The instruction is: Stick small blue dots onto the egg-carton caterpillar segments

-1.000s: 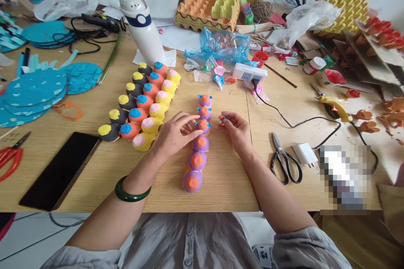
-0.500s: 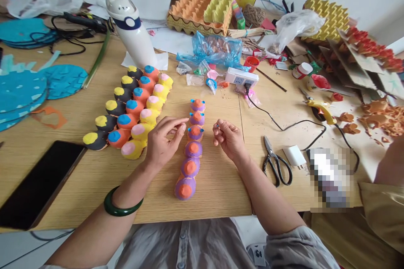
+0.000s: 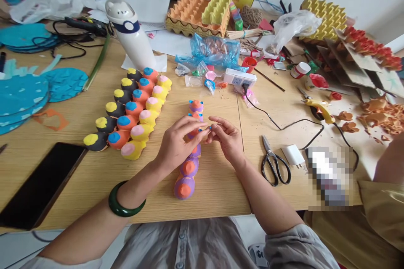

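A row of purple egg-carton cups (image 3: 184, 188) with orange clay tops runs down the table before me; the far ones have small blue ear-like bits on their sides. My right hand (image 3: 227, 136) pinches a tiny bit of blue clay (image 3: 210, 127) between thumb and fingers. From the other side my left hand (image 3: 181, 139) reaches over the row, fingers stretched and apart, its thumb tip close by the blue bit. Both hands cover part of the middle cups. Whether the left fingertips touch the clay I cannot tell.
Left stand black, orange and yellow cup rows (image 3: 132, 108), a dark tablet (image 3: 42, 185) and a white bottle (image 3: 134, 38). Right lie scissors (image 3: 274, 164), a white charger (image 3: 293, 155), a corded power strip (image 3: 240, 78) and a yellow glue gun (image 3: 320, 110). Another person's sleeve (image 3: 378, 206) shows at right.
My left hand has moved right, over the cup row. My hands' fingertips have come together around the blue bit, and the right hand's index finger has lifted.
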Demonstrator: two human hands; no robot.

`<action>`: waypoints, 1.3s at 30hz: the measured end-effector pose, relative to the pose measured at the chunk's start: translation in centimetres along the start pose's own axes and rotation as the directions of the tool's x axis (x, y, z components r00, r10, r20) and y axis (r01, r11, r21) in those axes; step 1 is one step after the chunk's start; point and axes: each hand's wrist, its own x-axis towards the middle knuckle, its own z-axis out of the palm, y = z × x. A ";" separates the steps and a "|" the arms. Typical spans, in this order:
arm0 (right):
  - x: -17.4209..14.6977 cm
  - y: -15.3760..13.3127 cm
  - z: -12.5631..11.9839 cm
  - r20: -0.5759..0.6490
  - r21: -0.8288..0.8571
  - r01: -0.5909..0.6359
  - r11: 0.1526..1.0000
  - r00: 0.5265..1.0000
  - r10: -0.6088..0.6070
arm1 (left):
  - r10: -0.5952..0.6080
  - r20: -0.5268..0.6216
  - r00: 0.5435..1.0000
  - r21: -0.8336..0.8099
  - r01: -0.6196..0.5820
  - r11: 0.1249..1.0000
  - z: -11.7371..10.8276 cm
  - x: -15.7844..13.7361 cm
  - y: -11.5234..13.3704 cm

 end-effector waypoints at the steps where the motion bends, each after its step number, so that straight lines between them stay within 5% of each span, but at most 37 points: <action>1: -0.1 0.0 0.1 0.003 -0.027 0.018 0.999 1.000 -0.018 | -0.007 -0.001 1.000 0.007 0.007 1.000 0.3 0.1 0.0; 9: -0.8 -0.5 0.3 0.056 -0.080 0.043 0.996 0.998 -0.039 | -0.072 -0.073 0.995 -0.078 0.066 0.995 1.2 0.6 0.0; 17: -1.3 -0.5 0.6 0.022 -0.091 0.140 0.986 0.990 -0.139 | -0.412 -0.036 0.911 -0.398 0.365 0.842 0.8 0.4 0.4; 24: -2.1 -0.3 1.2 0.130 -0.132 0.171 0.976 0.979 -0.154 | -0.414 -0.033 0.910 -0.396 0.368 0.841 0.6 0.1 0.3; 31: -2.5 0.4 1.4 0.041 -0.360 0.287 0.888 0.955 -0.292 | -0.376 0.009 0.926 -0.356 0.355 0.864 0.8 -0.1 0.6; 39: -1.8 -0.8 1.8 -0.051 -0.009 -0.017 1.000 0.999 0.016 | -0.278 -0.089 0.956 -0.217 0.254 0.943 0.4 -0.2 0.8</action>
